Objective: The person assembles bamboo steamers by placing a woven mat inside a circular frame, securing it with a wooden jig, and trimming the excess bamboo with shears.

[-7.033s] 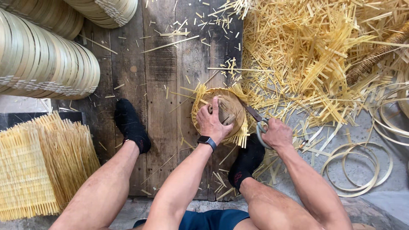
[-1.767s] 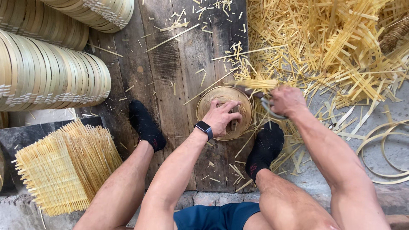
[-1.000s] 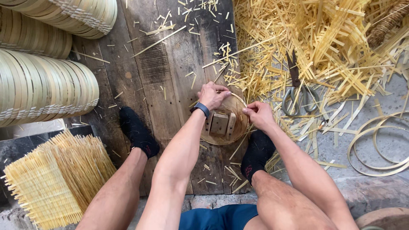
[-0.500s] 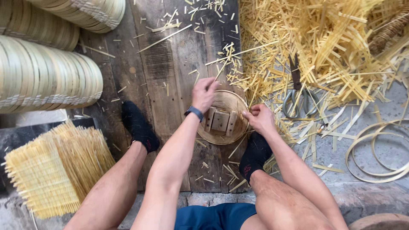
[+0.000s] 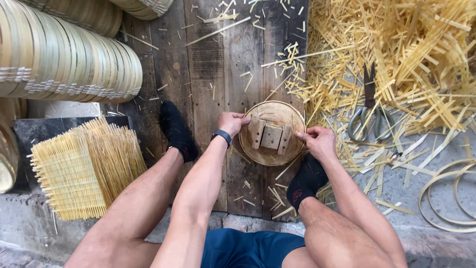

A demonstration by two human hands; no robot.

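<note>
Fingers [image 5: 244,120] of our left hand [image 5: 231,122] curl over the left rim of the round lid [image 5: 271,133], thumb side on top, gripping the edge. Our right hand [image 5: 319,142] pinches the lid's right rim, fingertips closed on it. The lid lies between our two feet, on the planks [image 5: 218,64], its underside up: three short wooden blocks [image 5: 270,135] sit across its middle, side by side.

We wear a dark watch [image 5: 222,136] on the left wrist and black socks; the left foot [image 5: 176,130] rests on the boards well left of the lid, the right foot [image 5: 306,179] just below it, touching our right wrist.

The planks are dark, weathered and strewn with short bamboo offcuts. To the right they give way to grey concrete [image 5: 396,183], buried under a deep heap of yellow bamboo strips [image 5: 406,54]. Scissors [image 5: 367,106] lie on that heap, near our right hand but apart from it. Thin bamboo hoops [image 5: 448,198] lie at the far right.

At upper left, finished round frames [image 5: 64,59] lie stacked on their sides in a long row. Below them a woven mat of slats [image 5: 84,166] rests on a dark board [image 5: 29,129], its ends sticking out loose.
</note>
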